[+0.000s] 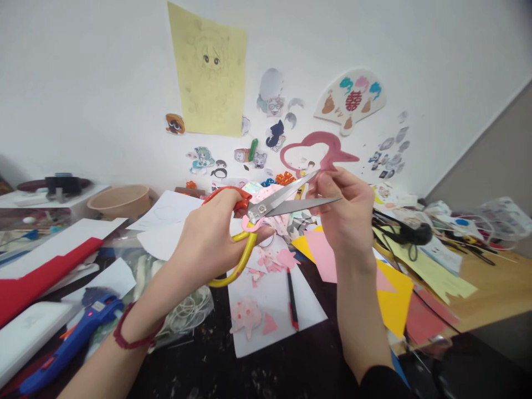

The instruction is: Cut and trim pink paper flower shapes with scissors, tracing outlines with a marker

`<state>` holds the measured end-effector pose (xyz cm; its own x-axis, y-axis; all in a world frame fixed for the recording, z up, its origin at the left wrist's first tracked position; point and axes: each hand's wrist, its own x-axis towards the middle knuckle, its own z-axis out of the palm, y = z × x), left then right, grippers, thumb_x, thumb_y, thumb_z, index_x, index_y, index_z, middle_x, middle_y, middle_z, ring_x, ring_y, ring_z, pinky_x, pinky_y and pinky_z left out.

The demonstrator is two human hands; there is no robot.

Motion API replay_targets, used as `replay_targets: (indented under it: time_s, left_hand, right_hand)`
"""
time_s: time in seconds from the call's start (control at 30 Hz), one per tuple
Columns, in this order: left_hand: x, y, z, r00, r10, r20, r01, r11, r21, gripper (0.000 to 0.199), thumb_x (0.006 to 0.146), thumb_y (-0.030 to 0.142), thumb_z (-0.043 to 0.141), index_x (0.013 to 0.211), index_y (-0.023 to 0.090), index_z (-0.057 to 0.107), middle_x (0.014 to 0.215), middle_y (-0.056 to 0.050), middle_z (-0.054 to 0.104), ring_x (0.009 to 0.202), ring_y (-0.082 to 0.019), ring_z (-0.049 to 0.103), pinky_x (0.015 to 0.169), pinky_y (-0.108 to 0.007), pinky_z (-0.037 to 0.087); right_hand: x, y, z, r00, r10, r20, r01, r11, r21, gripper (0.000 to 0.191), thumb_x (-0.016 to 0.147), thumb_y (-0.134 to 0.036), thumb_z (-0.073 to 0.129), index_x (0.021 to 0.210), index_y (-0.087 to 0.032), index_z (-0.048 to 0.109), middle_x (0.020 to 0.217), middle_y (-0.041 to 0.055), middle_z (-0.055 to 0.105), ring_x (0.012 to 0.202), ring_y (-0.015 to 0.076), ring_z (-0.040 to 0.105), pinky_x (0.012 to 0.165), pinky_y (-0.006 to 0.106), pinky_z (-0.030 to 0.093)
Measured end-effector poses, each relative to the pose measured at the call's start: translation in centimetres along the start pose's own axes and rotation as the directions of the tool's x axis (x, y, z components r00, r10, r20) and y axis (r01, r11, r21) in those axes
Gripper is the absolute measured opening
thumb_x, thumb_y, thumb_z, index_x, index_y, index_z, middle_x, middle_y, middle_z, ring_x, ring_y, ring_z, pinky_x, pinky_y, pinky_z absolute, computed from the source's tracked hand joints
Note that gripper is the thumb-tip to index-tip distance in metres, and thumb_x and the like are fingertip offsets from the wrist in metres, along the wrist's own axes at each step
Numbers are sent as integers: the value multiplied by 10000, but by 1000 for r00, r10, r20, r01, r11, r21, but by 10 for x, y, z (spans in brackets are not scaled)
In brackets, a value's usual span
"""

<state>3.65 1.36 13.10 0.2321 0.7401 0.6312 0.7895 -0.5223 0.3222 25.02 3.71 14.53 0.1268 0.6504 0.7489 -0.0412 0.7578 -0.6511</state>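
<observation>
My left hand (208, 233) is closed around scissors (262, 209) with an orange-red and a yellow handle; their blades are spread. A small pink curl (250, 226) shows by the pivot. Beside the blade tips, my right hand (343, 202) is closed in a pinch; what its fingertips hold is hidden. Just above them appears a dark-red, bird-like outline (332, 143); I cannot tell if it is held or on the wall. Below, a white sheet (266, 299) bears pink paper scraps (274, 257), a pink spotted cutout (246, 316) and a red-and-black pen (292, 299).
A blue glue gun (78, 338), a white case (31, 335) and a red strip (50, 271) lie left. Behind stands a tan bowl (120, 202). Yellow paper (397, 293), pink paper (318, 255) and black cords (409, 235) are right. Stickers and a fan (351, 102) hang on the wall.
</observation>
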Motion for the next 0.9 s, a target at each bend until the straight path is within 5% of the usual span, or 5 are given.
replay_targets:
  time_s: [0.27, 0.9]
  left_hand:
    - [1, 1, 0, 999, -54, 1, 54, 998, 11, 490, 790, 642, 627, 1019, 215, 557, 898, -43, 652, 692, -191, 566, 602, -310, 379]
    - [0, 4, 12, 988, -142, 57, 150, 971, -184, 341, 832, 527, 609, 934, 207, 551, 775, -16, 626, 642, -163, 522, 589, -296, 382]
  right_hand:
    - [0, -1, 1, 999, 28, -24, -27, 999, 43, 137, 842, -345, 725, 817, -220, 673, 774, 4, 613, 652, 109, 585, 488, 233, 468]
    - [-12, 15, 26, 988, 58, 141, -70, 994, 81, 25, 864, -219, 663, 887, -226, 655, 654, -33, 627, 566, 104, 586, 513, 251, 482]
